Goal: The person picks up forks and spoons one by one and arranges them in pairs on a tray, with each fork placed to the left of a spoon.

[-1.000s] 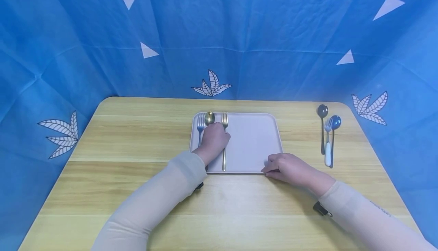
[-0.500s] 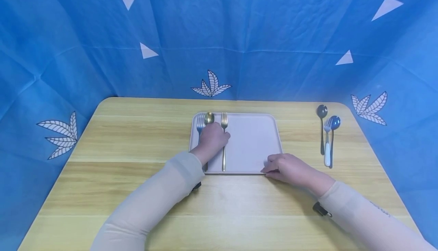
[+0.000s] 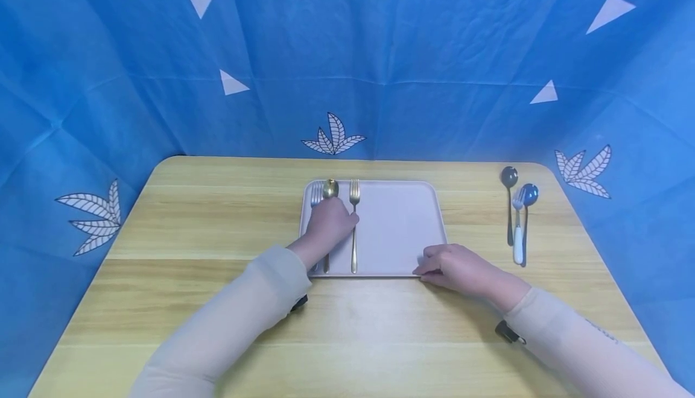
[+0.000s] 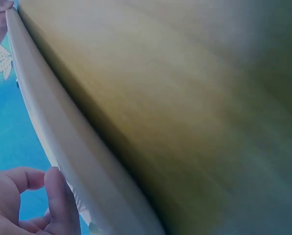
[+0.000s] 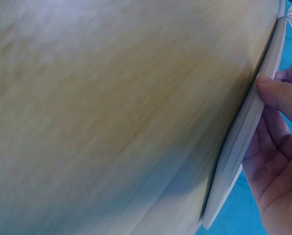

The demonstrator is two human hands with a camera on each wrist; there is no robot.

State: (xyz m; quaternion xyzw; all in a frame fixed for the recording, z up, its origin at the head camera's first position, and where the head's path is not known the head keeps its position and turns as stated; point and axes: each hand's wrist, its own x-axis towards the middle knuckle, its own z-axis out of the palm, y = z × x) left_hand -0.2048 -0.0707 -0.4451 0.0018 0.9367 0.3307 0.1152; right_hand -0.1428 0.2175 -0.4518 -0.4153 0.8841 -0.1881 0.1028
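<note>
A pale rectangular tray (image 3: 399, 223) lies on the table with a silver fork (image 3: 317, 194), a gold spoon (image 3: 330, 189) and a gold fork (image 3: 355, 192) side by side on its left part. My left hand (image 3: 327, 224) is over the handles of the silver fork and spoon, its thumb side near the gold fork. In the left wrist view, thumb and index finger (image 4: 33, 196) are curved with tips close together; whether they grip cutlery is hidden. My right hand (image 3: 456, 267) pinches the tray's near right corner, its thumb (image 5: 275, 90) on the rim (image 5: 248, 115).
At the right of the wooden table (image 3: 217, 217) lie a dark spoon (image 3: 509, 176), a white-handled fork (image 3: 518, 244) and a blue spoon (image 3: 530, 194), the last two close together. A blue patterned cloth (image 3: 347, 54) hangs behind and at both sides.
My left hand has shifted slightly left, covering more of the silver fork's handle. The cutlery and tray look unmoved, and my right hand stays at the corner.
</note>
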